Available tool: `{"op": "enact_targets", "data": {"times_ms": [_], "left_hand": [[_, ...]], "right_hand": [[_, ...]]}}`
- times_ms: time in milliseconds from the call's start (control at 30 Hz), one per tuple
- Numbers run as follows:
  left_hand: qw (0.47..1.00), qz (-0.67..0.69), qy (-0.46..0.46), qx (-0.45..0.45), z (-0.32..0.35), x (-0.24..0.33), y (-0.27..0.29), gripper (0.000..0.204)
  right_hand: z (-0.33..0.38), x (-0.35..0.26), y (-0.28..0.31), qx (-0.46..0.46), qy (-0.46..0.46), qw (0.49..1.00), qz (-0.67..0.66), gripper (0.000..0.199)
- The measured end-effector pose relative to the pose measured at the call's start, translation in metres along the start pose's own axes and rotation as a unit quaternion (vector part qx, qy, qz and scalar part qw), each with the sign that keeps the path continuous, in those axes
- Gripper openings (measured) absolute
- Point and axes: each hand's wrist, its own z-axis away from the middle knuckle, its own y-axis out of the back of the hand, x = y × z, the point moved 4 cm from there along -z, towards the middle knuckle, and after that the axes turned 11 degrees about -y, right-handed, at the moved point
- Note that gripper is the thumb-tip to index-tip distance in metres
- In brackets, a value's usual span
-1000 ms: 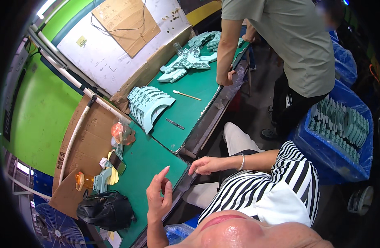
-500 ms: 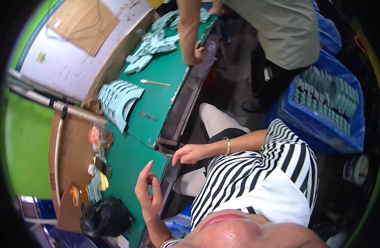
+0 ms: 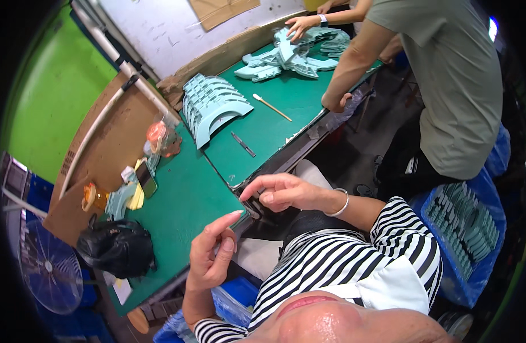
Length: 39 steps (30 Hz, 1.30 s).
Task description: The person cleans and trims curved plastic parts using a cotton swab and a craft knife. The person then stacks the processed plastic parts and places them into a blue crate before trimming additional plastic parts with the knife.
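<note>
- Left hand (image 3: 208,257): raised at the near edge of the green counter (image 3: 177,211), fingers (image 3: 220,224) loosely curled and apart, holding nothing; the index tip points at the counter's corner.
- Right hand (image 3: 283,191): hovers just beyond that corner, fingers (image 3: 257,184) bent and slightly spread, clamped on nothing visible. Whether a small part sits under the fingertips cannot be told.
- Both hands are near each other but apart, with the counter corner between the fingertips.
- Beyond the right fingers, well apart: a dark flat tool (image 3: 243,144) and a thin wooden stick (image 3: 271,107) lie on the counter.
- Further past them stands a fanned stack of pale teal curved parts (image 3: 211,106); the individual count is hard to make out.
- Left of the left fingers: a black bag (image 3: 117,247), a phone (image 3: 146,178) and small clutter (image 3: 123,197) too blurred to identify.
- At the far end, another person (image 3: 451,86) leans a fist on the counter edge; a second pair of hands (image 3: 303,24) rests on a loose pile of teal parts (image 3: 297,54). Both people are cut off by the rim.
- Right of the wearer, a blue crate (image 3: 469,228) holds more teal parts, partly hidden by the striped sleeve (image 3: 400,228).
</note>
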Motion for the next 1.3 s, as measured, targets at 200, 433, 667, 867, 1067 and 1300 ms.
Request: {"op": "enact_targets", "data": {"times_ms": [200, 433, 667, 867, 1067, 1300], "left_hand": [[0.950, 0.300, -0.066, 0.054, -0.047, 0.032, 0.007, 0.041], [0.909, 0.416, -0.020, 0.032, -0.099, 0.022, 0.039, 0.022], [0.840, 0.536, -0.029, -0.085, -0.112, 0.078, 0.018, 0.023], [0.830, 0.555, 0.001, -0.062, -0.110, 0.071, 0.024, 0.024], [0.811, 0.581, 0.062, -0.027, -0.114, 0.072, 0.028, 0.025], [0.837, 0.547, 0.011, -0.018, -0.094, 0.073, 0.045, 0.029]], "right_hand": [[0.017, -0.104, -0.040, -0.205, 0.074, 0.973, -0.078, 0.060], [-0.009, -0.060, -0.071, -0.432, -0.178, 0.851, -0.240, 0.044], [-0.018, -0.096, -0.053, -0.481, -0.144, 0.850, -0.158, 0.038], [-0.026, -0.127, -0.041, -0.492, -0.096, 0.858, -0.112, 0.033], [-0.018, -0.159, -0.047, -0.499, -0.042, 0.861, -0.088, 0.028], [-0.012, -0.186, -0.057, -0.518, 0.031, 0.852, -0.073, 0.024]]}}
